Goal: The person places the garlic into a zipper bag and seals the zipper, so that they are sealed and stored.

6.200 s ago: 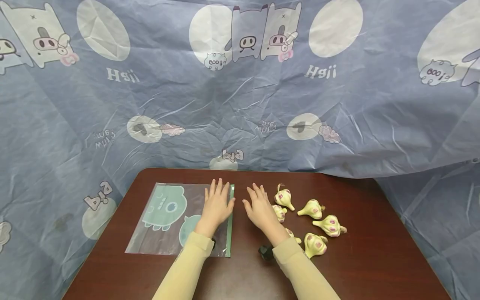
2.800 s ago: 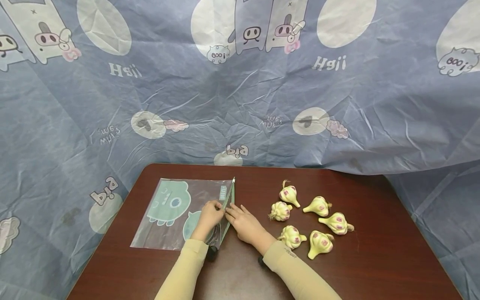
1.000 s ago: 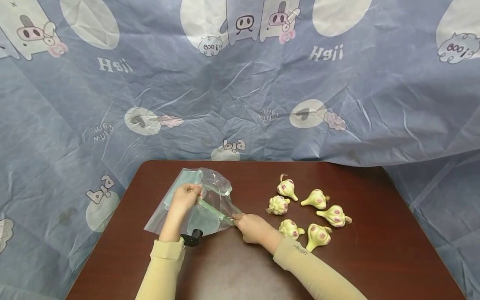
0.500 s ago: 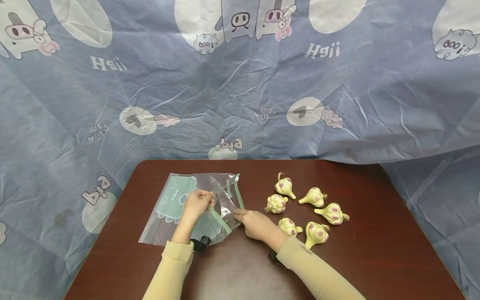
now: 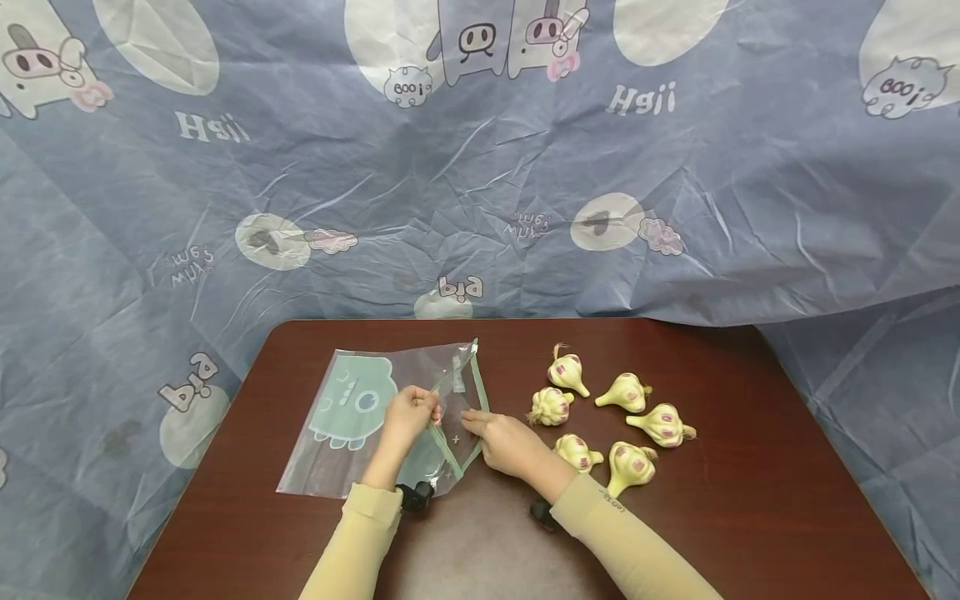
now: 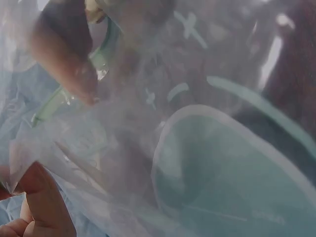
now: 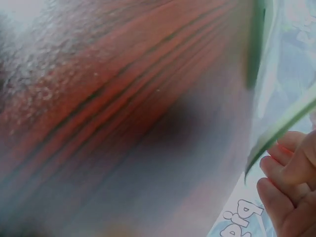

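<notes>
A clear zip-lock bag [image 5: 311,467] with pale green cartoon monsters lies flat, its mouth facing right. My left hand [image 5: 408,414] pinches the left lip of the mouth and holds it raised; in the right wrist view, the fingers [image 7: 276,197] of that hand are curled at the green zip strip [image 7: 284,123]. My right hand [image 5: 513,446] grips the right lip, its fingertips reaching over the strip into the mouth. Through the plastic in the left wrist view, a right finger [image 6: 64,64] crosses the green strip. The two lips stand apart, and only the bag's print shows inside.
Several garlic bulbs [image 5: 568,372] lie loosely grouped to the right of the bag, the nearest ones [image 5: 577,452] close beside my right wrist. The brown table [image 5: 750,500] ends at a blue cartoon-print cloth [image 5: 525,167] hanging behind and at both sides.
Over the last second my left hand has moved right and toward me with the left lip, and the bag has flattened out. Earlier, both hands lay flat and the bag's mouth was closed.
</notes>
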`<state>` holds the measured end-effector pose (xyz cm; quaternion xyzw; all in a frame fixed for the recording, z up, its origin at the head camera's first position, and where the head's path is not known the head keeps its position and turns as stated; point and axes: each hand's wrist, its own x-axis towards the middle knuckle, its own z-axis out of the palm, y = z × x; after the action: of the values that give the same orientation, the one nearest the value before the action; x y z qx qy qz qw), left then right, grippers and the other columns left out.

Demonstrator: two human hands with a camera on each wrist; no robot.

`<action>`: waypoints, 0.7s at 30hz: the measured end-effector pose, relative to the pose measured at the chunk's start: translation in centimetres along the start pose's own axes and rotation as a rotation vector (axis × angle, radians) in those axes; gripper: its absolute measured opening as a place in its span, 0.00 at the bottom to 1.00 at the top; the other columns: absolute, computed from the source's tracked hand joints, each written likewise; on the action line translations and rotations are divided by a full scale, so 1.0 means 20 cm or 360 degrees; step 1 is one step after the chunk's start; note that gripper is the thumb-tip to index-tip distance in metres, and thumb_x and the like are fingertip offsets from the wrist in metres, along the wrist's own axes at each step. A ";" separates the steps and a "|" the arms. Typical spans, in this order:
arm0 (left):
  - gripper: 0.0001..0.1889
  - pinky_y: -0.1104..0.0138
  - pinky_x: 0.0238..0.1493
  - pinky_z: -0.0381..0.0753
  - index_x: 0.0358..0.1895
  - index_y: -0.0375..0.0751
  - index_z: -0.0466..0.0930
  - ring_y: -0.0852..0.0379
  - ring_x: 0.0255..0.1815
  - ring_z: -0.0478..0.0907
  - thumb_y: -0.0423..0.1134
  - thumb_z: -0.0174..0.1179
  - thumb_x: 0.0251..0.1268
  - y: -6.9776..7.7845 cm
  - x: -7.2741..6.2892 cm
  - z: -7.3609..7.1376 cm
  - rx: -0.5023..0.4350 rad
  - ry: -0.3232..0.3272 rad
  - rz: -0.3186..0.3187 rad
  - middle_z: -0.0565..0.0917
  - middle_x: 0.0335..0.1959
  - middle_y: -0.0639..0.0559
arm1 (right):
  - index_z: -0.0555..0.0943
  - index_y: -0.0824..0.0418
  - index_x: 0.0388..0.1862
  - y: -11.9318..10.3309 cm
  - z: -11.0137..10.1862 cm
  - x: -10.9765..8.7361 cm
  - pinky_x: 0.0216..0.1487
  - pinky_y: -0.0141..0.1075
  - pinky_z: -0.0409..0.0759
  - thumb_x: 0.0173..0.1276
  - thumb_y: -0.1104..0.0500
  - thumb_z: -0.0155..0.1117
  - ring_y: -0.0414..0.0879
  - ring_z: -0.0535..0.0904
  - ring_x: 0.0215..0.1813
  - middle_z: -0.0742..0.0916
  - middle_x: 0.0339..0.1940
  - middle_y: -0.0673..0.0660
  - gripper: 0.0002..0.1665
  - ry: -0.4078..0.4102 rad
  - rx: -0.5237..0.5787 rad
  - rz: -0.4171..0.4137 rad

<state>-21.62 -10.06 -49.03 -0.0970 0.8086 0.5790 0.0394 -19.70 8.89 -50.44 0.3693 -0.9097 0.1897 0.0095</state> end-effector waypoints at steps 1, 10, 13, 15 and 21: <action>0.08 0.74 0.24 0.78 0.38 0.30 0.76 0.65 0.19 0.78 0.34 0.57 0.70 0.00 0.00 0.00 0.0018 0.0006 0.0011 0.83 0.21 0.50 | 0.80 0.69 0.58 0.00 0.00 0.00 0.52 0.40 0.83 0.66 0.75 0.50 0.53 0.79 0.64 0.82 0.62 0.62 0.23 0.0011 0.0008 0.0007; 0.08 0.73 0.24 0.79 0.36 0.31 0.76 0.65 0.18 0.77 0.35 0.57 0.70 0.01 -0.01 0.02 0.0049 0.0029 0.0000 0.83 0.20 0.50 | 0.82 0.66 0.57 -0.02 -0.13 -0.05 0.28 0.28 0.69 0.64 0.73 0.51 0.50 0.85 0.51 0.82 0.64 0.59 0.24 0.0227 0.0157 0.0166; 0.08 0.73 0.26 0.79 0.36 0.32 0.76 0.65 0.18 0.78 0.35 0.57 0.70 0.01 0.00 0.02 0.0083 0.0034 -0.0004 0.84 0.21 0.49 | 0.81 0.65 0.58 -0.01 -0.21 -0.10 0.26 0.29 0.67 0.62 0.72 0.52 0.47 0.84 0.40 0.81 0.64 0.58 0.25 0.0366 0.0220 0.0286; 0.08 0.73 0.27 0.78 0.36 0.33 0.77 0.65 0.19 0.78 0.36 0.57 0.70 0.02 -0.01 0.02 0.0106 0.0042 0.0004 0.84 0.22 0.49 | 0.81 0.64 0.58 0.01 -0.26 -0.15 0.25 0.30 0.67 0.62 0.72 0.54 0.44 0.81 0.34 0.81 0.65 0.58 0.25 0.0472 0.0250 0.0360; 0.07 0.72 0.26 0.78 0.33 0.34 0.76 0.62 0.19 0.80 0.35 0.57 0.69 0.03 -0.02 0.01 0.0083 0.0046 0.0065 0.84 0.20 0.50 | 0.81 0.60 0.60 0.12 -0.36 -0.33 0.17 0.29 0.64 0.66 0.68 0.56 0.37 0.64 0.17 0.81 0.64 0.57 0.24 0.0654 0.0344 0.0612</action>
<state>-21.38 -9.71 -48.51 -0.0878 0.8257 0.5570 0.0183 -17.39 17.33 -45.52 0.1431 -0.9165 0.3545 0.1180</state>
